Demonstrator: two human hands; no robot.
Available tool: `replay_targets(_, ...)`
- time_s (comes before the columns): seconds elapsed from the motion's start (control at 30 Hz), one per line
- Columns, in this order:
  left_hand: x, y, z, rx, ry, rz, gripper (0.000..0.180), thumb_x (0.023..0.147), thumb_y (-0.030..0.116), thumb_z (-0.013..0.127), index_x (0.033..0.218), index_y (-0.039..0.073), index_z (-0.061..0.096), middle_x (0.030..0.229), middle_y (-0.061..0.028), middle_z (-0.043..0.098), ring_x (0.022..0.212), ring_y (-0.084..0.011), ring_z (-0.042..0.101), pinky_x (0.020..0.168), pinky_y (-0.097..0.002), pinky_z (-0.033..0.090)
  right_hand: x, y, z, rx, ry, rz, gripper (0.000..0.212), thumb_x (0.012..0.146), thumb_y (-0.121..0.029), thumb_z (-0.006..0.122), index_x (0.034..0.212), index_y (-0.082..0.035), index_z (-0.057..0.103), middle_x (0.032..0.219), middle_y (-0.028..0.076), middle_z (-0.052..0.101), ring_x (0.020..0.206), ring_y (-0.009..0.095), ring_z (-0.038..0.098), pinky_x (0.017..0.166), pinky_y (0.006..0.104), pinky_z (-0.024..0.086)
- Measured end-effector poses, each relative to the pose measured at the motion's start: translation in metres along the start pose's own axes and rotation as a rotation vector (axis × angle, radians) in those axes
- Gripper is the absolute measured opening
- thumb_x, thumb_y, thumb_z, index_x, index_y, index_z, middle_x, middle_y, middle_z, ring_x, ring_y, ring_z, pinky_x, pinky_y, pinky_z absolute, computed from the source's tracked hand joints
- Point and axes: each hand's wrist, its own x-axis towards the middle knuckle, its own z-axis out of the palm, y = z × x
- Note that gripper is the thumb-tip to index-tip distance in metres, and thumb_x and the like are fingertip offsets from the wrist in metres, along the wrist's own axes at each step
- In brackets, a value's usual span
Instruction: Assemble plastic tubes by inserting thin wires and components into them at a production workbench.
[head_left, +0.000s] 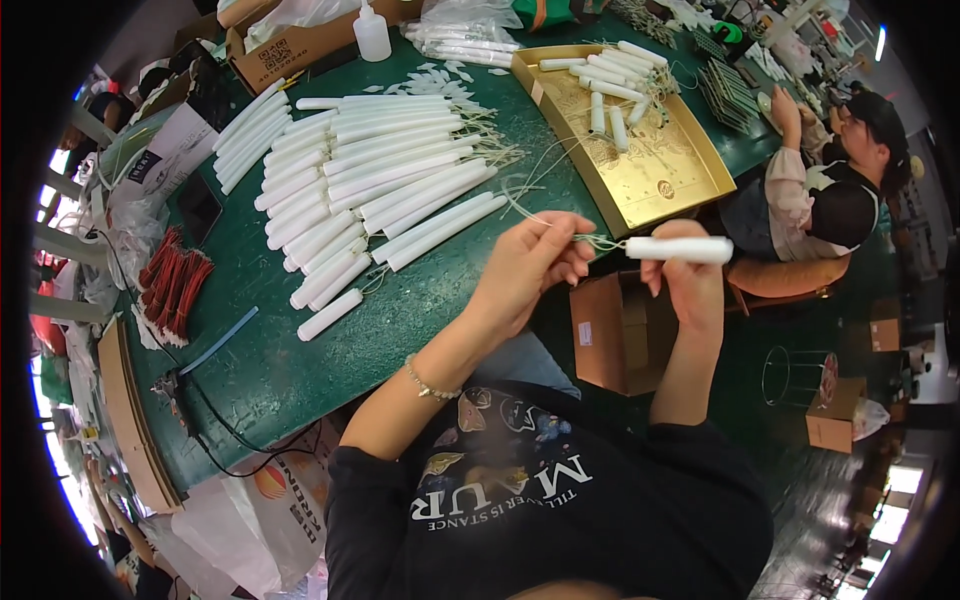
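Observation:
My right hand grips a white plastic tube held level above the table's near right edge. Thin pale wires come out of its left end. My left hand pinches these wires between thumb and fingers, and their loose ends curl up toward the tray. On the green table, left of my hands, lie many long white tubes in slanting rows, wires at their right ends. Beyond my hands a gold tray holds several shorter white tubes with wires.
A person sits at the table's right side, near stacked green circuit boards. Red wire bundles and a glue gun with a cord lie at left. A white squeeze bottle stands at the back. Below my hands is an open cardboard box.

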Motion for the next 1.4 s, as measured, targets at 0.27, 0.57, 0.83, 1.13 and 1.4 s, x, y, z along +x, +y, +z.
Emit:
replay_targets(0.27, -0.048, 0.011, -0.004, 0.413, 0.070, 0.152, 0.023, 0.088, 0.014, 0.045, 0.092, -0.005, 0.057, 0.072, -0.0084, 0.060, 0.060, -0.0096, 0.055, 0.054, -0.0195, 0.045, -0.019, 0.042, 0.021, 0.403, -0.491, 0.327, 0.104, 0.054, -0.033, 0.079, 0.131, 0.000, 0.018, 0.122, 0.020, 0.040, 0.111, 0.027, 0.042, 0.092, 0.0381, 0.034)
replay_targets(0.57, -0.064, 0.018, -0.025, 0.864, 0.311, 0.577, 0.013, 0.080, 0.009, 0.057, 0.083, -0.002, 0.063, 0.068, -0.0049, 0.055, 0.052, -0.0109, 0.048, 0.047, -0.0211, 0.037, -0.023, 0.042, 0.108, 0.046, -0.025, 0.117, 0.022, 0.083, -0.008, 0.053, 0.103, 0.000, 0.054, 0.073, -0.001, 0.054, 0.057, 0.003, 0.045, 0.050, 0.0155, 0.036)
replay_targets(0.83, -0.095, 0.084, -0.054, 0.134, 0.464, 0.460, 0.027, 0.088, 0.021, 0.047, 0.095, -0.003, 0.055, 0.059, 0.0019, 0.045, 0.047, -0.0048, 0.037, 0.040, -0.0172, 0.027, -0.010, 0.032, 0.099, -0.139, -0.017, 0.130, 0.014, 0.084, -0.006, 0.048, 0.091, 0.002, 0.058, 0.057, -0.003, 0.044, 0.047, 0.002, 0.036, 0.042, 0.0154, 0.028)
replay_targets(1.13, -0.117, 0.120, -0.092, 0.114, 0.155, 0.109, 0.030, 0.088, 0.024, 0.045, 0.096, -0.003, 0.055, 0.059, 0.0035, 0.038, 0.050, -0.0048, 0.032, 0.042, -0.0171, 0.026, -0.012, 0.020, 0.092, 0.277, -0.376, 0.490, 0.017, 0.081, -0.007, 0.049, 0.090, 0.006, 0.056, 0.045, -0.002, 0.035, 0.036, 0.005, 0.029, 0.034, 0.0187, 0.024)
replay_targets(1.4, -0.104, 0.191, -0.119, 0.947, 0.026, 0.145, 0.038, 0.079, 0.012, 0.055, 0.115, 0.002, 0.049, 0.085, -0.0026, 0.057, 0.067, -0.0075, 0.051, 0.061, -0.0210, 0.044, 0.010, 0.012, 0.109, 0.641, -0.309, 0.472, 0.018, 0.083, -0.012, 0.049, 0.091, 0.003, 0.055, 0.045, -0.004, 0.029, 0.036, 0.004, 0.024, 0.032, 0.0174, 0.021)
